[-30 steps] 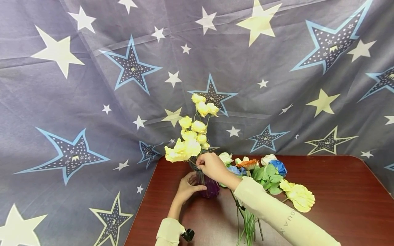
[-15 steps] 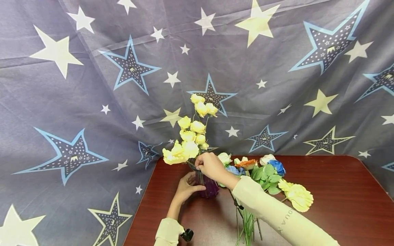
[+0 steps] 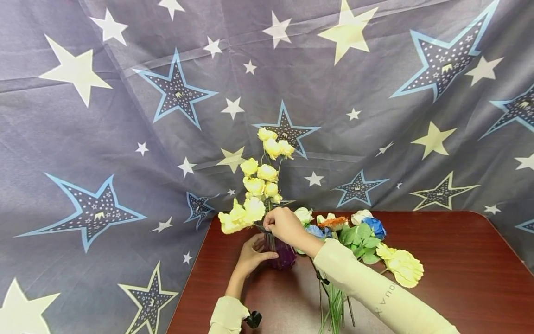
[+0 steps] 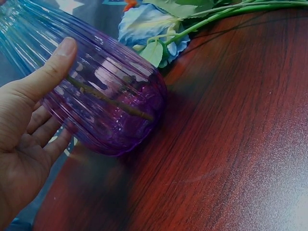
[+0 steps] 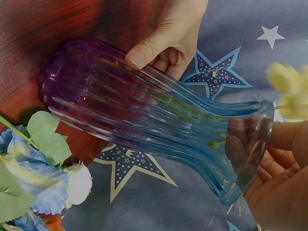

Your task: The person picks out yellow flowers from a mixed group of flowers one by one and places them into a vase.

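A ribbed glass vase [image 3: 284, 256], purple at the base and blue toward its flared mouth, stands on the table. My left hand [image 3: 249, 257] holds its body, thumb in front and fingers around the far side, as the left wrist view shows. Over the rim, my right hand [image 3: 285, 227] has its fingers bent at the mouth, pinching a stem that they mostly hide. A large ruffled yellow flower [image 3: 239, 217] leans left over the rim. Smaller yellow roses [image 3: 267, 172] rise above the mouth. Through the glass, a brown stem [image 4: 110, 101] reaches near the bottom.
Right of the vase lie loose artificial flowers: a blue rose [image 3: 377, 227], an orange flower [image 3: 335, 222], white blooms [image 3: 362, 216] and a yellow flower [image 3: 402, 266]. Their green stems [image 3: 335, 304] point to the near edge. A star-patterned cloth [image 3: 333, 116] hangs behind the reddish table [image 3: 463, 260].
The large yellow flower has sunk slightly lower and to the left at the vase's mouth. Both hands keep nearly the same places on the vase and at its rim.
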{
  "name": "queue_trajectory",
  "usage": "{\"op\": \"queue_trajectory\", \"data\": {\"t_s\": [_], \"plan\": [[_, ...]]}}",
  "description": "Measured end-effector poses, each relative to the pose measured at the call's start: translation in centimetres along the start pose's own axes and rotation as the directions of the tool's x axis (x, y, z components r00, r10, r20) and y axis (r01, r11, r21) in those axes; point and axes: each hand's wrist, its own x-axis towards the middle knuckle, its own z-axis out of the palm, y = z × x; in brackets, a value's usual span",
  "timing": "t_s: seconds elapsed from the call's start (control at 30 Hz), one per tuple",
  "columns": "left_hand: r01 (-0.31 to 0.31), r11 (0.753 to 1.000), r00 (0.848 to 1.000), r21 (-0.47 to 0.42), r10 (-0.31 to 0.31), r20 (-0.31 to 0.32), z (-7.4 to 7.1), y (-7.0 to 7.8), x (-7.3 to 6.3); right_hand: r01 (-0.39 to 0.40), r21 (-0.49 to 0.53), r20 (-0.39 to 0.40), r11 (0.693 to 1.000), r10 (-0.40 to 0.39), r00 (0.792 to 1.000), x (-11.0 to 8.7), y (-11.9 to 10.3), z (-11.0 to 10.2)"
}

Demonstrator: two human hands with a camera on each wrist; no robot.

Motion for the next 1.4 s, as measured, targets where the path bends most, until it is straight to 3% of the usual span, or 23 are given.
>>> {"op": "queue_trajectory", "data": {"t_s": [0.2, 0.53, 1.4], "plan": [[0.002, 1.000, 1.000, -0.020, -0.003, -0.017, 0.04, -0.15, -0.06, -0.027, 0.002, 0.002, 1.000, 0.027, 1.000, 0.00, -0.03, 0.10], [-0.012, 1.000, 1.000, -0.001, 0.012, -0.019, 0.09, 0.19, -0.14, -0.003, 0.001, -0.031, 1.000, 0.003, 1.000, 0.08, 0.32, 0.28], [-0.019, 1.000, 1.000, 0.016, 0.019, -0.021, 0.11, 0.26, -0.22, 0.013, 0.033, -0.025, 0.999, -0.012, 1.000, 0.19, 0.51, 0.22]]}}
